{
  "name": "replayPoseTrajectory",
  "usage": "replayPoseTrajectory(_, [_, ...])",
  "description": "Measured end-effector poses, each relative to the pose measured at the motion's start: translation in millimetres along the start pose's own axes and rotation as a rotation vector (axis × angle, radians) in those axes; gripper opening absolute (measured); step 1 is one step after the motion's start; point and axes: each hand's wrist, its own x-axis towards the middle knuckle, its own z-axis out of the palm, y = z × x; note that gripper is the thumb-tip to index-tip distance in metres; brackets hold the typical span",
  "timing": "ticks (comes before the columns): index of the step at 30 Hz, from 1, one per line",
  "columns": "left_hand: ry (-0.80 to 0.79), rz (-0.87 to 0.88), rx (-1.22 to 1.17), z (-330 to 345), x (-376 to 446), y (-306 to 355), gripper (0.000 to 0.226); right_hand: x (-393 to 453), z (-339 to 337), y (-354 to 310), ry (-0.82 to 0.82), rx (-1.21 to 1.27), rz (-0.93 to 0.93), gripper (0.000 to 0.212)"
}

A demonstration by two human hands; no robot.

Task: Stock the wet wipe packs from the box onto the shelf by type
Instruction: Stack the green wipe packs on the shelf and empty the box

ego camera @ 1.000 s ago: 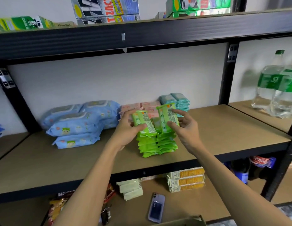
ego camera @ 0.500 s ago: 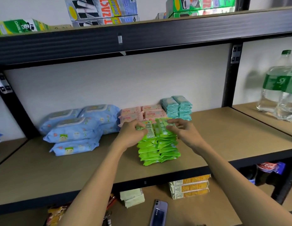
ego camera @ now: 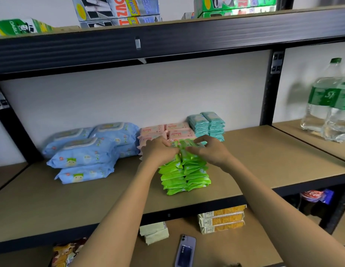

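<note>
Right now your left hand [ego camera: 159, 151] and right hand [ego camera: 210, 153] both rest, fingers curled, on the top packs of the green wet wipe stack [ego camera: 185, 176], which stands in two side-by-side columns near the front edge of the middle shelf [ego camera: 264, 160]. Just behind the stack lie pink wipe packs [ego camera: 177, 132], with teal wipe packs [ego camera: 208, 124] stacked to their right and large blue baby wipe packs [ego camera: 85, 153] piled to the left. Farther out, clear bottles with green labels [ego camera: 330, 105] stand on the neighbouring shelf, and a purple phone [ego camera: 185, 251] lies on the shelf below.
</note>
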Motion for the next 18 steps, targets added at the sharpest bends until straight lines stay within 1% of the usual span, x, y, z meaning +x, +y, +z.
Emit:
replayPoseTrajectory(1, [0.004, -0.008, -0.049, 0.2, 2.3, -2.4, 0.026, 0.9, 0.4, -2.0, 0.005, -0.038, 0.015, 0.073])
replayPoseTrajectory(2, [-0.001, -0.017, -0.104, 0.5, 5.0, -5.2, 0.022, 2.2, 1.3, -3.6, 0.014, -0.071, 0.025, 0.079])
replayPoseTrajectory(6, [-0.031, 0.002, -0.323, -2.8, 3.3, -8.6, 0.027, -0.2, 1.8, -14.5, -0.001, -0.176, 0.054, 0.079])
replayPoseTrajectory(8, [-0.027, -0.034, -0.428, -5.7, 5.0, -12.5, 0.029, -0.2, 1.8, -17.9, -0.009, -0.213, 0.066, 0.08])
replayPoseTrajectory(12, [-0.077, -0.115, -0.57, -14.6, 5.6, -16.9, 0.046, -4.0, -2.9, -27.0, 0.008, -0.213, 0.041, 0.061])
replayPoseTrajectory(13, [-0.09, -0.13, -0.613, -16.4, 5.2, -17.4, 0.04, -4.9, -4.6, -29.5, 0.018, -0.195, 0.042, 0.057])
replayPoseTrajectory(15, [-0.109, -0.131, -0.7, -16.5, 5.4, -19.3, 0.02, -4.6, -6.7, -33.4, 0.019, -0.156, 0.043, 0.048])
replayPoseTrajectory(17, [-0.109, -0.128, -0.763, -15.4, 5.2, -21.5, 0.02, -0.8, -9.0, -34.2, 0.015, -0.107, 0.055, 0.033])
replayPoseTrajectory(18, [-0.102, -0.12, -0.783, -14.2, 6.5, -24.2, 0.021, 1.7, -9.9, -34.7, 0.016, -0.076, 0.068, 0.035])
